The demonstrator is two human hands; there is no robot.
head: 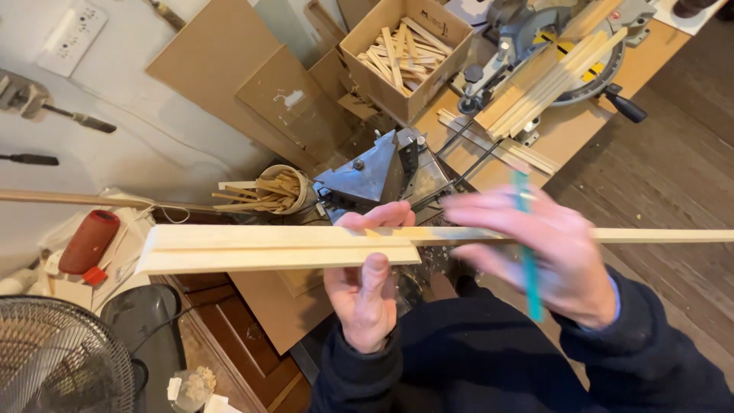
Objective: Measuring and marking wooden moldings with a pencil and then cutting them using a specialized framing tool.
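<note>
- Your left hand [365, 294] has its grip clamped on two pale wood strips [279, 248], stacked and held level across the middle of the frame.
- Your right hand [539, 248], blurred, grasps a teal pencil [526, 245] against the longer strip.
- The strips look free to slide apart, which would spoil any mark.
- The long end at right could knock something.
- Mitre saw [550, 46] and a box of offcuts [405, 50] sit upper right on a cluttered worktop [566, 134]; fan [61, 359] lower left.
</note>
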